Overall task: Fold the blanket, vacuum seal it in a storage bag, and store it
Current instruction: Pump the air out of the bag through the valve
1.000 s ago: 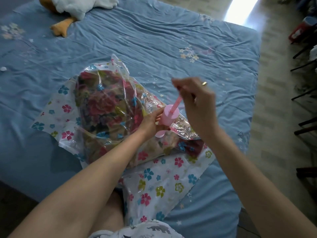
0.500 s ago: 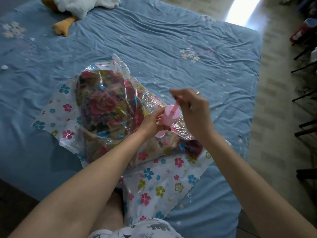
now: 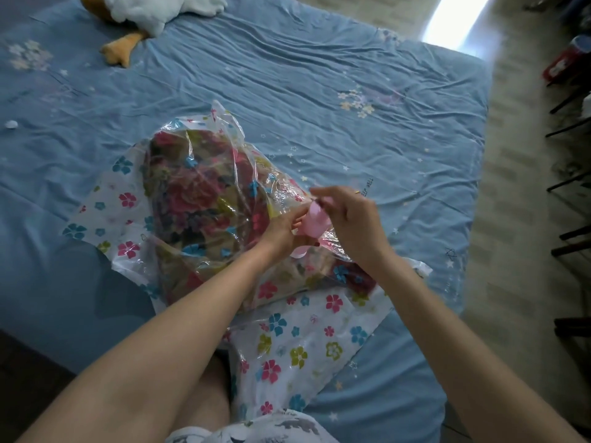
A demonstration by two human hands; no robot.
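Observation:
A folded floral blanket (image 3: 204, 199) lies inside a clear storage bag (image 3: 303, 340) printed with coloured flowers, spread on the blue bed (image 3: 319, 78). A small pink hand pump (image 3: 311, 223) stands on the bag near its right side. My left hand (image 3: 281, 231) grips the pump's body from the left. My right hand (image 3: 348, 219) holds the pump's handle at the top, pushed down close to the body. The plunger rod is hidden.
A white plush duck (image 3: 153, 11) with orange feet lies at the bed's far left corner. The tiled floor (image 3: 524, 219) runs along the bed's right edge, with dark chair legs (image 3: 572, 187) and a red item (image 3: 563, 63) at far right.
My right hand has pushed the pump handle down from its raised position until the pink rod disappeared into the body. My left hand kept its grip on the pump.

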